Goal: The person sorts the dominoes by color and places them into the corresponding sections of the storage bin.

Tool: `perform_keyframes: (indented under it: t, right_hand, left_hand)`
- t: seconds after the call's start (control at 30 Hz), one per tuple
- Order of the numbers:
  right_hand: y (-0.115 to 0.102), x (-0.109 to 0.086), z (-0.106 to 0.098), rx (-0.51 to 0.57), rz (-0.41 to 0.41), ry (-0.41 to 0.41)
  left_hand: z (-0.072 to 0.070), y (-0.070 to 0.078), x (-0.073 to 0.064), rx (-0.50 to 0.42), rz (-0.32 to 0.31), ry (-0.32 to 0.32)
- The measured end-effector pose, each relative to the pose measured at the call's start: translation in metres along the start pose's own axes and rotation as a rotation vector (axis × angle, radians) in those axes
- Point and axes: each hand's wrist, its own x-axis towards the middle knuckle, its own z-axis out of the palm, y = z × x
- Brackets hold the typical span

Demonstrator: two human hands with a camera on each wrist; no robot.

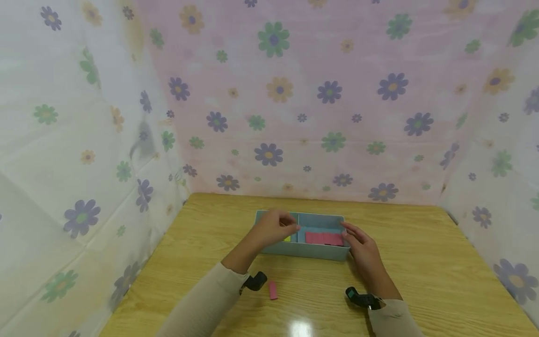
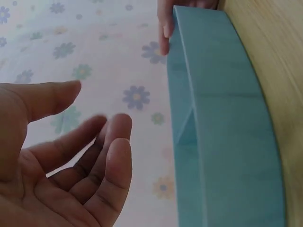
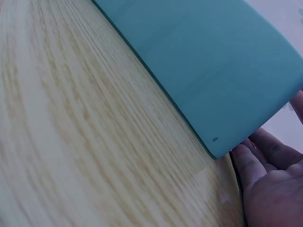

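Note:
A light blue divided box (image 1: 311, 251) rests on the table. My left hand (image 1: 271, 229) is over its left compartment; in the left wrist view its fingers (image 2: 118, 161) curve loosely, thumb apart, with nothing between them. At the box's right end, my right hand (image 1: 366, 252) holds the end wall, fingertips at the rim. The right wrist view has the fingers (image 3: 248, 163) against the box's lower corner. Pink flat pieces (image 1: 323, 238) lie side by side in the right compartment. A bit of yellow (image 1: 287, 239) shows in the left one, mostly hidden by my left hand.
One loose pink piece (image 1: 273, 290) lies on the wooden table (image 1: 202, 248) in front of the box, close to the left wrist's camera. Flower-patterned cloth (image 1: 303, 154) hangs behind the table and along both sides.

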Motion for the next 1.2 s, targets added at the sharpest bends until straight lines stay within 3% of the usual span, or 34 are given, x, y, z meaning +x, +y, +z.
perform_keyframes:
  t: [0.13,0.33,0.53,0.77,1.2]
  right_hand:
    - [0.002,0.001,-0.001,-0.003,-0.023,0.001]
    - [0.003,0.002,-0.002,-0.027,-0.034,-0.002]
    - [0.002,0.002,-0.001,-0.019,-0.041,-0.010]
    - [0.001,-0.001,-0.001,-0.018,-0.047,-0.016]
    - [0.003,-0.001,-0.002,-0.023,-0.057,-0.012]
  left_hand:
    - [-0.001,-0.021,-0.021,0.077,0.033,-0.040]
    - [0.008,-0.047,-0.048,0.151,-0.055,-0.096]
    - [0.020,-0.061,-0.063,0.178,-0.121,-0.123]
    - [0.030,-0.065,-0.070,0.174,-0.106,-0.110]
    - [0.042,-0.072,-0.069,0.166,-0.078,-0.095]
